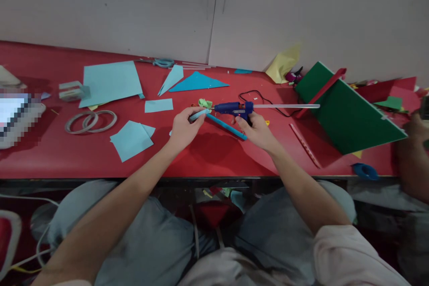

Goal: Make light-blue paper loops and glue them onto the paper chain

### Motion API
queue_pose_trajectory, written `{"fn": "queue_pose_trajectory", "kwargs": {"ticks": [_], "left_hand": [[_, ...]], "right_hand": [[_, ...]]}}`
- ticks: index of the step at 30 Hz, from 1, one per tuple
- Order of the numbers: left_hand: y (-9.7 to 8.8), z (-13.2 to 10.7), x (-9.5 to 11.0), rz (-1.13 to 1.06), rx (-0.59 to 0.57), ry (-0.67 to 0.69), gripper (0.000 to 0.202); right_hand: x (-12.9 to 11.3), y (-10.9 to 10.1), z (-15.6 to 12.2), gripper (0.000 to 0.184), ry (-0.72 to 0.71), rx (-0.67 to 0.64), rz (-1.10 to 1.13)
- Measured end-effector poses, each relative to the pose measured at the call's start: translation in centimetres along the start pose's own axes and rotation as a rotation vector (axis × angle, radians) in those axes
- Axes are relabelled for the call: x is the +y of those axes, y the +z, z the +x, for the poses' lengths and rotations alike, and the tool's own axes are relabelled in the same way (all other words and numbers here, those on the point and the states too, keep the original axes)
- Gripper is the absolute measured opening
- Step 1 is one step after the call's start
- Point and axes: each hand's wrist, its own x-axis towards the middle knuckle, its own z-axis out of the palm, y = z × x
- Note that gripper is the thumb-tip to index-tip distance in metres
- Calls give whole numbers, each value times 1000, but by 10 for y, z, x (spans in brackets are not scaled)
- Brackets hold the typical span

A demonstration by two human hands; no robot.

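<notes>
1. The left hand (186, 128) pinches a small light-blue paper piece (198, 115) between thumb and fingers, above the middle of the desk (214, 158).
2. The right hand (258, 131) is wrapped around the handle of a dark-blue hot glue gun (231, 108). The gun points left, its nozzle at or very near the light-blue piece; whether they touch cannot be told.
3. A clear glue stick (288, 106) juts from the back of the gun toward the right.
4. A narrow blue strip (228, 126) slants below the gun, between the two hands, and a crumpled light-green scrap (204, 103) lies just beyond the left fingertips.
5. Behind these, a blue paper triangle (199, 82) lies flat beside a folded light-blue paper (172, 79), with scissors (163, 63) near the wall.
6. To the left are a light-blue rectangle (158, 105), overlapping light-blue squares (132, 141), a large light-blue sheet (112, 83) and two overlapping tape rings (70, 126).
7. To the right, a green board (355, 111) stands tilted with a red strip (323, 91) across its left part; a thin red stick (304, 145) lies before it.
8. At the far right edge, a co-worker's arm (414, 161) is partly visible.
</notes>
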Motion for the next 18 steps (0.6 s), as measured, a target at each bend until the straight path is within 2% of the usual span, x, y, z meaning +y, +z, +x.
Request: {"fn": "queue_pose_trajectory", "kwargs": {"ticks": [18], "left_hand": [[3, -1, -4, -59, 0, 12, 28]], "right_hand": [[-5, -3, -3, 44, -51, -1, -57]]}}
